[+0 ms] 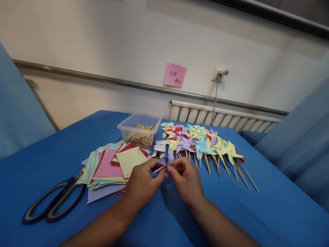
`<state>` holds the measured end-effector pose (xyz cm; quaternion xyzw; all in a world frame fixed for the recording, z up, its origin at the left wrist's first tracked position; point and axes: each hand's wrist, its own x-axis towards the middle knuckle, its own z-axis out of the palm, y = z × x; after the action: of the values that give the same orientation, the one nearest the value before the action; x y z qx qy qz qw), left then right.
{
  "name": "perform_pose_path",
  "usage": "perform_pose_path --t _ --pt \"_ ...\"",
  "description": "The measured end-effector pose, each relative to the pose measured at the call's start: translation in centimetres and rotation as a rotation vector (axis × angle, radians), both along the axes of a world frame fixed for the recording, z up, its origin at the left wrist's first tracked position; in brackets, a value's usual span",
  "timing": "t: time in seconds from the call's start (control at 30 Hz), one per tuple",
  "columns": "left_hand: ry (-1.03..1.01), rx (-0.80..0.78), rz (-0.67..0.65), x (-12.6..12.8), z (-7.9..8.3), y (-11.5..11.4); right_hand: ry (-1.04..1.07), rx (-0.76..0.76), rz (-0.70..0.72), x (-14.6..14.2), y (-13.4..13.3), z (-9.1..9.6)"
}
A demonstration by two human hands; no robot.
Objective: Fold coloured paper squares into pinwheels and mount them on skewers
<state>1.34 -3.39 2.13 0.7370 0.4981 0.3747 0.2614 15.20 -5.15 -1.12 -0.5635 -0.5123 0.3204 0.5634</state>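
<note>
Above the front middle of the blue table, my left hand (pixel 142 182) pinches a purple paper pinwheel (pixel 170 157) whose corners curl inward. My right hand (pixel 189 181) is closed at the right side of the same paper, thumb and forefinger pressed near its centre. Whether a pin sits between those fingertips is too small to tell. To the left lies a pile of coloured paper squares (pixel 106 164), with a yellow square on top near my left hand. Behind my hands are small white paper packets (pixel 159 148), partly hidden.
A clear plastic box (pixel 124 130) of thin wooden sticks (pixel 140 135) stands behind the paper. Many finished pinwheels on sticks (pixel 202 145) lie at the back right. Large scissors (pixel 55 202) rest at the left, blades under the paper. The blue tablecloth (pixel 269 219) reaches a radiator wall.
</note>
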Motion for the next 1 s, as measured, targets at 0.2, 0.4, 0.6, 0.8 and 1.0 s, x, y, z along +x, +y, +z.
perform_pose_path --t 0.2,0.4,0.6,0.8,1.0 --pt "-0.141 -0.086 -0.033 0.1 0.5 0.1 0.35 0.003 0.056 0.2 0.8 0.2" --pt "-0.297 -0.202 -0.052 0.3 -0.2 0.4 0.654 -0.094 0.361 0.1 0.9 -0.2" --pt "-0.4 -0.287 -0.087 0.5 -0.1 0.7 0.684 -0.071 0.302 -0.2 0.7 -0.3" --pt "-0.433 -0.328 -0.077 0.4 -0.3 1.0 0.651 -0.07 0.286 -0.4 0.7 0.0" --pt "-0.434 -0.35 -0.092 0.3 -0.6 1.2 0.61 -0.061 0.259 -0.6 0.9 -0.6"
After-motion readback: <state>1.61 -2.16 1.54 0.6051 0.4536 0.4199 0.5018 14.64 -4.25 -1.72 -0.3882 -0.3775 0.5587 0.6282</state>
